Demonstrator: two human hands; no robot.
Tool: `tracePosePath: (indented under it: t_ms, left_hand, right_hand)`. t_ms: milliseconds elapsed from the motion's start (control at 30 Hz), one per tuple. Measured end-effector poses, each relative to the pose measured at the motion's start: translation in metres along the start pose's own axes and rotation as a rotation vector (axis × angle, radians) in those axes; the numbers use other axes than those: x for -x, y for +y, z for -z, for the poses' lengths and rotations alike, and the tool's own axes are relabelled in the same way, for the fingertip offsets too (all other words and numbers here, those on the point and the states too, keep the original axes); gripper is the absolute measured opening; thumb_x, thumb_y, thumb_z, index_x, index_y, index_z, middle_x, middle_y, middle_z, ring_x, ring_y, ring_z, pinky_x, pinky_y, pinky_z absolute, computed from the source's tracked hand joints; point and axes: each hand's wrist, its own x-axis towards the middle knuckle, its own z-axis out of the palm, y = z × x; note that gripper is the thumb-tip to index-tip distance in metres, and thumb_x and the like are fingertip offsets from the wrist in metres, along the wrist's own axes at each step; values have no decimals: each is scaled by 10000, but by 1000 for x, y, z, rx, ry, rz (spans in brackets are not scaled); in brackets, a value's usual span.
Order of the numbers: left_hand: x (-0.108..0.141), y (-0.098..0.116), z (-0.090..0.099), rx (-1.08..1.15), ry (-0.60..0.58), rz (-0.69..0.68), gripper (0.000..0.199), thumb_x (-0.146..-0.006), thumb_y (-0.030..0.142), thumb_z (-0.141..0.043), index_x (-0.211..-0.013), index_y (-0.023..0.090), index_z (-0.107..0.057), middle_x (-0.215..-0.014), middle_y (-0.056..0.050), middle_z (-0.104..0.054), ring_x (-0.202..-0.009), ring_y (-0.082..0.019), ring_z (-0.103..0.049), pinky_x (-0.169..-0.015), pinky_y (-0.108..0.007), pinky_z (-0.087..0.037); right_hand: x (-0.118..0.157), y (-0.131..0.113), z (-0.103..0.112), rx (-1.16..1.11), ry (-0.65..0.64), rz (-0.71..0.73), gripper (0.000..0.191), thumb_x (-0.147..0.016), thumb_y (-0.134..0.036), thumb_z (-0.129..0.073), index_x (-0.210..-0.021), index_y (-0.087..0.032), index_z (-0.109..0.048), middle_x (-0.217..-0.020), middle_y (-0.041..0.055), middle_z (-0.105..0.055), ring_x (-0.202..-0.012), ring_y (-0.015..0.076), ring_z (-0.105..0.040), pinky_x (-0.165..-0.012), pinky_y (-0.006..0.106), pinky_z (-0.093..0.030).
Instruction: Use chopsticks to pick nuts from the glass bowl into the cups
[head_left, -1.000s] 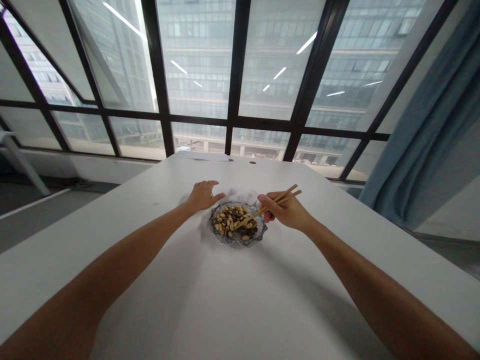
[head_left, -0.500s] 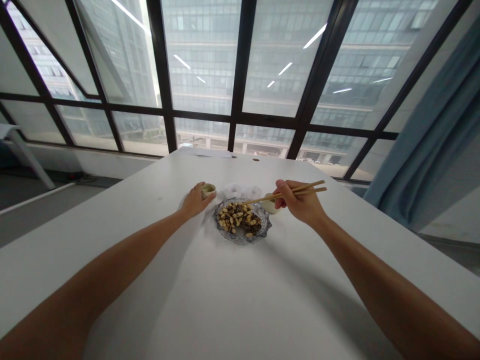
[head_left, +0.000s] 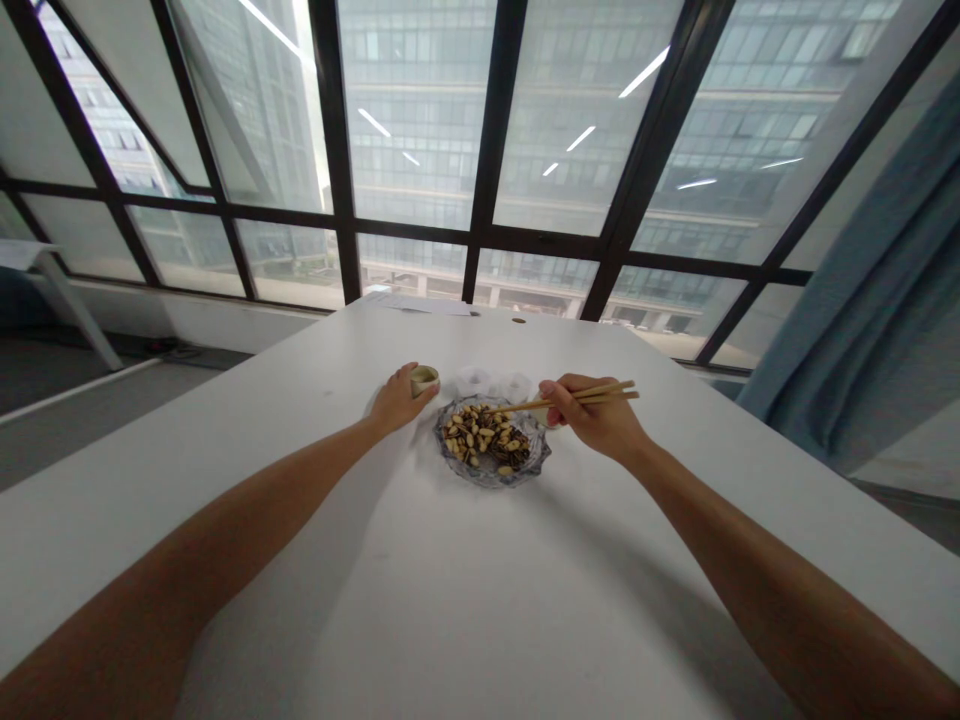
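Observation:
A small pale-green cup [head_left: 424, 380] is gripped from its left side by my left hand [head_left: 397, 398], close to the dish. My right hand [head_left: 600, 415] holds a pair of wooden chopsticks [head_left: 600, 393], whose tips reach left to the far part of the nut pile. Pale nuts, perhaps peanuts [head_left: 471, 435], and dark striped sunflower seeds [head_left: 516, 450] lie in a clear glass dish [head_left: 491, 480] with a jagged rim. Whether the tips pinch a piece is too small to tell. A second pale cup is mostly hidden behind my right hand.
Two small clear dishes [head_left: 474, 380] stand just behind the glass dish on the white table [head_left: 450, 590]. Papers [head_left: 416, 303] lie at the table's far edge, before the windows. A blue curtain [head_left: 862, 290] hangs at the right.
My right hand has come lower, and the chopsticks lie flatter, with their tips still at the nuts. My left hand stays on the cup. The whole view has shifted slightly.

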Motion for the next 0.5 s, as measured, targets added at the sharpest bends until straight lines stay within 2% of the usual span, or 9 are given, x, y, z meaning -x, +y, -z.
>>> tracePosePath:
  t_ms: [233,500]
  left_hand:
    - [0,1,2,1,-10,10,666,-888,580,-610,-1386,161,-468,-1370,-196,-610,-1263,-309,-597,-1057,-451,-464]
    - [0,1,2,10,-9,29,672,-874,591,-628,-1386,182,-479,-1380,-179,-613,-1244,-308,-612,-1046,-448,-472]
  right_hand:
    - [0,1,3,-23,13,7,671,-881,-778,-508,-589,-189,-642,-551,80,-683,-485,166,-618,-472,266,-477]
    - [-9,-4,9,-403,188,-173,659,-736,-827,-645,-663,-172,-653,-472,64,-626,-393,175,-589,-392,286,-482]
